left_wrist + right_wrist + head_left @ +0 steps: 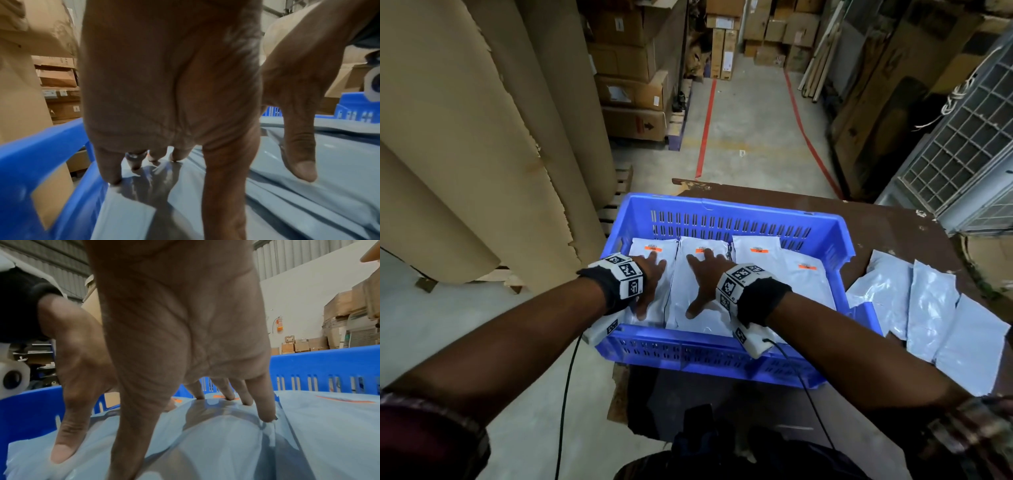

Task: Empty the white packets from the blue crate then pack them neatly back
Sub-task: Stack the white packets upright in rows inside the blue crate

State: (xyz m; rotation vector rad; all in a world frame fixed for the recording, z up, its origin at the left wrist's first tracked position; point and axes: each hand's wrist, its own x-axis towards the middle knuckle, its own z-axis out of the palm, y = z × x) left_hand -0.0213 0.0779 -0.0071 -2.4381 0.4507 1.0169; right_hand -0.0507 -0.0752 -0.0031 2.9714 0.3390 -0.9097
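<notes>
step: repacking | left hand (pixel 650 284) and right hand (pixel 705 281), fingers spread, press white packets (pixel 695 291) flat in blue crate (pixel 722 356) | next: likely loose packets (pixel 935 308) on counter (pixel 876 219)

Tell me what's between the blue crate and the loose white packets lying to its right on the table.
Nothing lies between them: in the head view, the loose packets butt up against the blue crate along its right wall, a few overlapping each other on the brown table.
</notes>
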